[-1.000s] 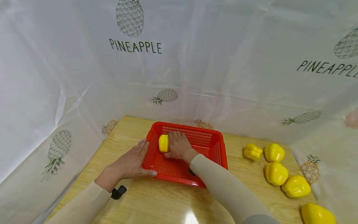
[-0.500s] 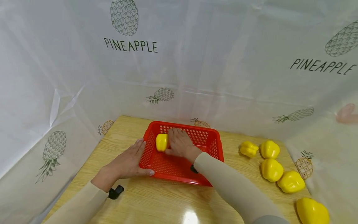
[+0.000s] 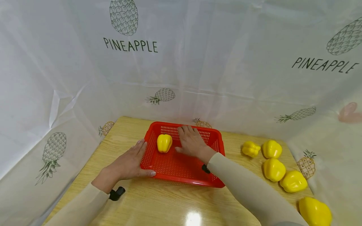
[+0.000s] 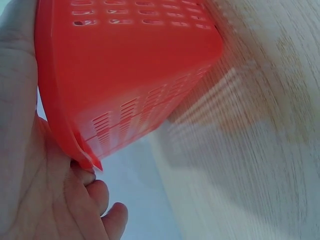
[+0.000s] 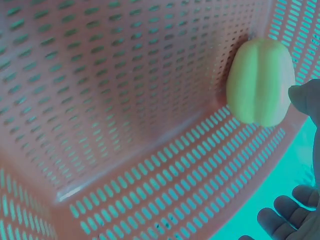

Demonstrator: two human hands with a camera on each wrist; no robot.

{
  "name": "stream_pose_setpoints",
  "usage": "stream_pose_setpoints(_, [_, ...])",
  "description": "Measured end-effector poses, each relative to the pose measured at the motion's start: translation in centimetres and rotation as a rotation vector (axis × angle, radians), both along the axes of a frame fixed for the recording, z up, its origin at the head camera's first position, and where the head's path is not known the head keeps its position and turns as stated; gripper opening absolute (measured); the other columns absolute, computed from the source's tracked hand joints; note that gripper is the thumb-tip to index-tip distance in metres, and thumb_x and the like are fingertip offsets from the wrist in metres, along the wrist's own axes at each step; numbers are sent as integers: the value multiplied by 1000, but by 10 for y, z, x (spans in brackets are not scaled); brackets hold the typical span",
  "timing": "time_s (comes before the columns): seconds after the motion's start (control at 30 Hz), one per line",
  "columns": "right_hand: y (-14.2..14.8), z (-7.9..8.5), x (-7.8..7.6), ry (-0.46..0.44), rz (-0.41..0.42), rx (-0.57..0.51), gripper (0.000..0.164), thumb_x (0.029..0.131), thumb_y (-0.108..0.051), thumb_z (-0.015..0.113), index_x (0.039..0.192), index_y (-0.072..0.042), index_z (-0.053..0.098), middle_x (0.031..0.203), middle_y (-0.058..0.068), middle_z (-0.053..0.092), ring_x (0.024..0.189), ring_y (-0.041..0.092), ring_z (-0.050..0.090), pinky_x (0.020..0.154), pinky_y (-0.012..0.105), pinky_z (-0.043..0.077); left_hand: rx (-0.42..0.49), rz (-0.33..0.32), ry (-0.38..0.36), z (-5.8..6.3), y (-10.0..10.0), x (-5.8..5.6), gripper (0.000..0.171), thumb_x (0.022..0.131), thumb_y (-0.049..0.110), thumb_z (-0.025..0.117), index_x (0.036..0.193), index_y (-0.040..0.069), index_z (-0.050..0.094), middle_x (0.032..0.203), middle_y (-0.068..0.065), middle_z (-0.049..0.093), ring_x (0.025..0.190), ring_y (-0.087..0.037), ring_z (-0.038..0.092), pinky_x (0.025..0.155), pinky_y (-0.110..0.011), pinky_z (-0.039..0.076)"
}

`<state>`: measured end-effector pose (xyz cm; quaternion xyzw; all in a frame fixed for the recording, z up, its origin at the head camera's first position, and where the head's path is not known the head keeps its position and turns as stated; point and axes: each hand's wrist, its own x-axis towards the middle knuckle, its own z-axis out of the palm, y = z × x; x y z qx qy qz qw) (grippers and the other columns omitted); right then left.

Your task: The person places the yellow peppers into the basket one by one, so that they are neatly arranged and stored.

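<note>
right hand [image 3: 191,142] released, fingers flat over red plastic basket [image 3: 198,180] | left hand [image 3: 128,163] flat, bracing its rim | risk — upright yellow pepper [image 3: 164,142] topples if nudged

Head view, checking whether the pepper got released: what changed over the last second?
The right hand let go of the yellow pepper and drew back rightward, now open and clear of it. The pepper lies in the red basket at its far left corner. The left hand stays against the basket's left side.
</note>
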<state>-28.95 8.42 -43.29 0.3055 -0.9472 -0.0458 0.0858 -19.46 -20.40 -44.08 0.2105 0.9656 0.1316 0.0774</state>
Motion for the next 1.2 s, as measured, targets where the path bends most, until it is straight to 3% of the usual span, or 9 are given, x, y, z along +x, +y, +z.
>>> stream_pose_setpoints(0.3, [27, 12, 7, 68, 31, 16, 87, 90, -60, 76, 147, -2, 45, 143, 16, 53, 132, 35, 50, 112, 53, 48, -2, 8, -13, 1, -1, 1, 136, 81, 89, 61, 165, -7, 16, 175, -25, 11, 162, -44, 16, 129, -59, 25])
stream_pose_setpoints(0.53, [51, 21, 10, 151, 31, -45, 87, 88, -55, 80, 146, 0, 48, 142, 18, 55, 132, 39, 54, 111, 55, 49, -5, 13, -20, 2, -1, 1, 136, 81, 90, 60, 166, -7, 15, 175, -25, 11, 162, -44, 16, 129, -59, 25])
stream_pose_setpoints(0.9, [96, 32, 18, 130, -55, -170, 82, 93, -47, 79, 148, 3, 45, 145, 23, 53, 132, 43, 51, 106, 59, 48, -11, 13, -22, 0, -1, 0, 137, 80, 91, 58, 166, -7, 15, 176, -24, 10, 162, -44, 15, 129, -60, 25])
stream_pose_setpoints(1.2, [152, 32, 18, 228, -122, -238, 77, 92, -40, 80, 142, 8, 47, 137, 29, 55, 123, 48, 54, 97, 62, 51, -6, 3, -15, 1, 0, -1, 137, 80, 91, 58, 166, -8, 15, 175, -26, 10, 162, -45, 16, 128, -60, 26])
